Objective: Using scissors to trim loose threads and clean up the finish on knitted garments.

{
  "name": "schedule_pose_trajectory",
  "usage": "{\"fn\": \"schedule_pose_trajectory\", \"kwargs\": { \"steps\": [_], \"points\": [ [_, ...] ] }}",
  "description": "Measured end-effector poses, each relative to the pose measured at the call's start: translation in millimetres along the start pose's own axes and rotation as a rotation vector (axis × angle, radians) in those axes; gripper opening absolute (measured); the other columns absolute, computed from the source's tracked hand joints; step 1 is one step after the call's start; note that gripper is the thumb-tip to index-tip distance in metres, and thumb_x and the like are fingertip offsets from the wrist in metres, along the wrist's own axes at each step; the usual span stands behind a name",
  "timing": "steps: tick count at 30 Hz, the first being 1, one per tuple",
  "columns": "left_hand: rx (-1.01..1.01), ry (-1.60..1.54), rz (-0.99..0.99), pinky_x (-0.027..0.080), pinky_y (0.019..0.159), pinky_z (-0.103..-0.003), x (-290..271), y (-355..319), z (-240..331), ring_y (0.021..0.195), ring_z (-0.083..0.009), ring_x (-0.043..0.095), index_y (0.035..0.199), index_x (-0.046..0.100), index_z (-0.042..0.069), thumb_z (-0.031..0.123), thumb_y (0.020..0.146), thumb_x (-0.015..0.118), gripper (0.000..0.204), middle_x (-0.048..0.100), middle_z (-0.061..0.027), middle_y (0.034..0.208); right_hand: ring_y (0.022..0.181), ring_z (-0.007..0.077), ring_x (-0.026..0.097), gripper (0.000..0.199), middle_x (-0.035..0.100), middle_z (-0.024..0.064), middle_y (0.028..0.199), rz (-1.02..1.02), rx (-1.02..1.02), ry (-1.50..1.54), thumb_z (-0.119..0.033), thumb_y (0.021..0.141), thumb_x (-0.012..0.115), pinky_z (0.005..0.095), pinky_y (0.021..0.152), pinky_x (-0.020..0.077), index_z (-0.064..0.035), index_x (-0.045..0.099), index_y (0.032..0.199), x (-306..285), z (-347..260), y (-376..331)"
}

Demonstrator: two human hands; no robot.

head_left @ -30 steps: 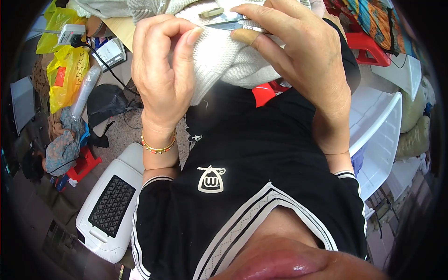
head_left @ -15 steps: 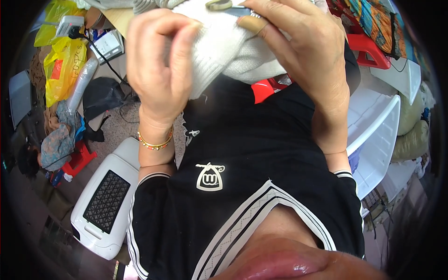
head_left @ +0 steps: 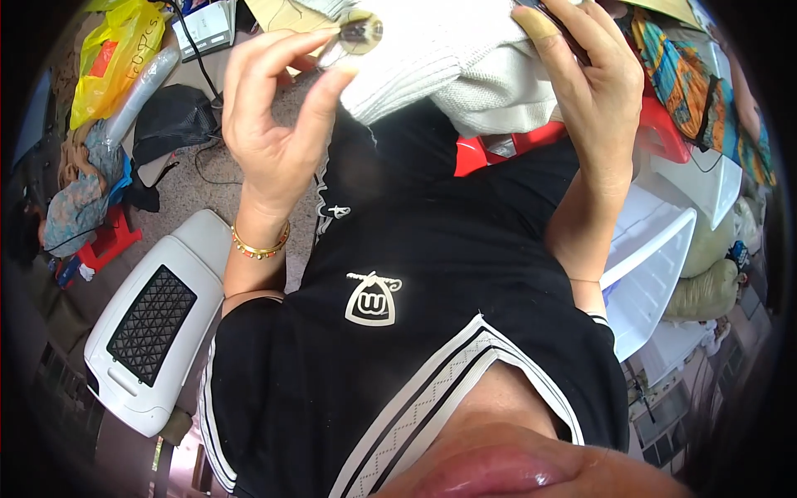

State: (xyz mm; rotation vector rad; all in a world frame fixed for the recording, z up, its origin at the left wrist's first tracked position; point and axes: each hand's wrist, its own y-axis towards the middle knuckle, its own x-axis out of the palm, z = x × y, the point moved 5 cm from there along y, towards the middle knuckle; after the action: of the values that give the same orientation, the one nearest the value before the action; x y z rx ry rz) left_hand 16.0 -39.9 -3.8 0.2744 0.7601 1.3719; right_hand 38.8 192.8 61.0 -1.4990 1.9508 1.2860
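Head: left fingers point(head_left: 325, 100) parted; right fingers point(head_left: 558, 60) hold something dark point(head_left: 571, 33); white bin point(head_left: 660, 270), contents unclear.

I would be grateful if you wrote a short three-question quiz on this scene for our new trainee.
1. True or false: the beaded bracelet is worn on the person's left wrist.
2. What colour is the knit fabric between the left hand and the right hand? A) black; B) white; C) orange.
3. Fill in the blank: the yellow bag is on the person's ____ side.

Key: 1. True. 2. B. 3. Left.
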Motion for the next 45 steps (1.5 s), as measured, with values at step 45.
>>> {"fn": "schedule_pose_trajectory", "kwargs": {
  "steps": [45],
  "points": [
    [0.011, 0.093, -0.008, 0.052, 0.075, -0.025, 12, 4, 5, 0.087, -0.0142, 0.065, 0.095, 0.073, -0.003, -0.004, 0.078, 0.077, 0.018, 0.068, -0.0103, 0.1, 0.063, 0.0135, 0.05, 0.037, 0.054, 0.0059, 0.074, -0.183, 0.072, 0.361, 0.0, 0.077, 0.077, 0.0251, 0.056, 0.0383, -0.0001, 0.069, 0.114, 21, -32, -9]
  ]
}}
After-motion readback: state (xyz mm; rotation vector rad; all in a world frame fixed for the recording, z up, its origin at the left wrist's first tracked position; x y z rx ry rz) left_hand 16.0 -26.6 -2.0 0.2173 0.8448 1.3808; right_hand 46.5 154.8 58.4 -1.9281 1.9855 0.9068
